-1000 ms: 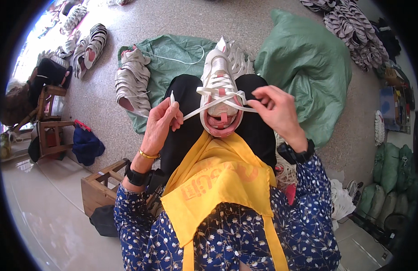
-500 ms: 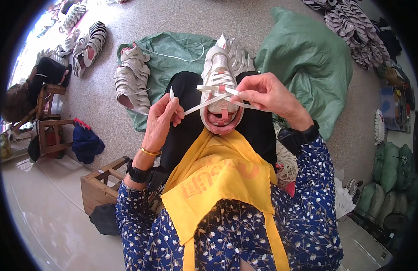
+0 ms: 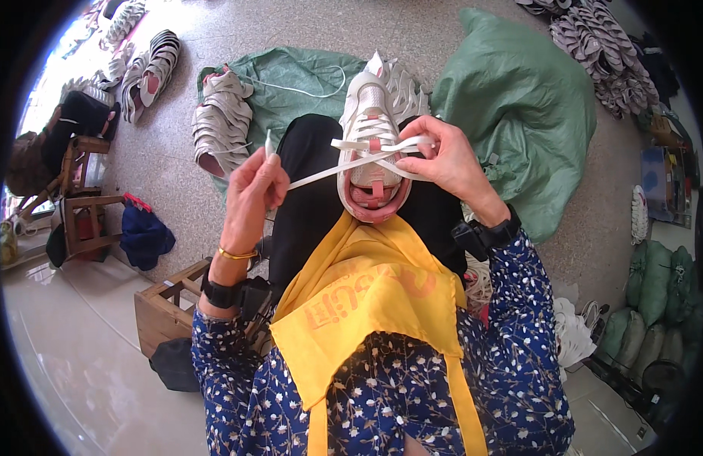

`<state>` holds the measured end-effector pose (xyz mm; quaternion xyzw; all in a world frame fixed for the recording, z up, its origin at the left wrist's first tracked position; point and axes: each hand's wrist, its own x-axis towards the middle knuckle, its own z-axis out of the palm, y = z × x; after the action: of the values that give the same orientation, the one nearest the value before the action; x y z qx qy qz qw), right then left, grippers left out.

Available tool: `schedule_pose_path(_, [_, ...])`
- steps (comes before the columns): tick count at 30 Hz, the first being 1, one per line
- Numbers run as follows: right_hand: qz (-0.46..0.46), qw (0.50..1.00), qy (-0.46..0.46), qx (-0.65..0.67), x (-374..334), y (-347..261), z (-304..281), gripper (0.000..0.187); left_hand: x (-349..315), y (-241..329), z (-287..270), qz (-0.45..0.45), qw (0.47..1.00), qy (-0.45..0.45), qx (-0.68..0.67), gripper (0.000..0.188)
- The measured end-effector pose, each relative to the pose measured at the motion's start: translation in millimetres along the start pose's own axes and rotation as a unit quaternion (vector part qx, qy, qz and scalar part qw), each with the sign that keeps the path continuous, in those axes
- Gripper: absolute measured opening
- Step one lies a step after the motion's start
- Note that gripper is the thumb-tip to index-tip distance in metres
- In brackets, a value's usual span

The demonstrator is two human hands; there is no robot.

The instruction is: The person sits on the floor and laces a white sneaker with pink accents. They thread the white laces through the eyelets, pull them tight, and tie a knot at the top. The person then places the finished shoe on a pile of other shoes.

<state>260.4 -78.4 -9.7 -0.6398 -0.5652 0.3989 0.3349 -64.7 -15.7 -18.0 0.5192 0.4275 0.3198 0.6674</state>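
A white shoe upper (image 3: 370, 100) with pink lining rests between my knees, its toe pointing away and its opening toward me. White lace (image 3: 336, 174) crosses over its tongue. Left of the shoe, my left hand (image 3: 258, 180) pinches one lace end, whose white tip sticks up above the fingers, and the lace runs taut from there to the shoe. Just right of the tongue, my right hand (image 3: 448, 161) grips the other lace between thumb and fingers, with a looped part at the fingertips.
A green sack (image 3: 511, 121) bulges at the right. Nested white uppers (image 3: 220, 125) lie on flat green sacking (image 3: 290, 99) at the left. More uppers (image 3: 598, 57) are heaped at far right. A wooden stool (image 3: 165, 315) stands beside my left elbow. A yellow apron (image 3: 366, 296) covers my lap.
My left hand has moved left and slightly nearer, drawing the lace out longer. My right hand has shifted a little, its fingers now higher around the lace.
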Motion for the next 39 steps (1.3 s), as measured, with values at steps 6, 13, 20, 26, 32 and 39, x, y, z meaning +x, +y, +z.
schedule_pose_path(6, [0.004, 0.999, -0.009, 0.038, 0, 9, 4, 0.032, -9, -6, -26, 0.024, 0.998, 0.036, -0.047, 0.033])
schedule_pose_path(13, [-0.017, 0.999, 0.024, 0.046, -1, 13, 7, 0.027, -20, -10, -24, -0.028, 0.997, 0.053, 0.048, 0.028])
schedule_pose_path(20, [-0.037, 0.993, 0.1, -0.056, -6, 12, 10, 0.022, -8, 3, 8, 0.225, 0.908, 0.1, 0.339, 0.022])
schedule_pose_path(26, [-0.092, 0.975, 0.178, -0.092, -13, -14, 7, 0.018, -6, -1, 60, 0.281, 0.896, -0.004, 0.345, 0.021])
schedule_pose_path(32, [-0.076, 0.985, 0.105, -0.114, -55, -9, 5, 0.021, -3, -2, 52, 0.277, 0.883, -0.017, 0.378, 0.012])
schedule_pose_path(39, [-0.078, 0.986, 0.114, -0.088, -66, 1, 18, 0.022, 0, 3, 50, 0.306, 0.862, -0.012, 0.404, 0.012])
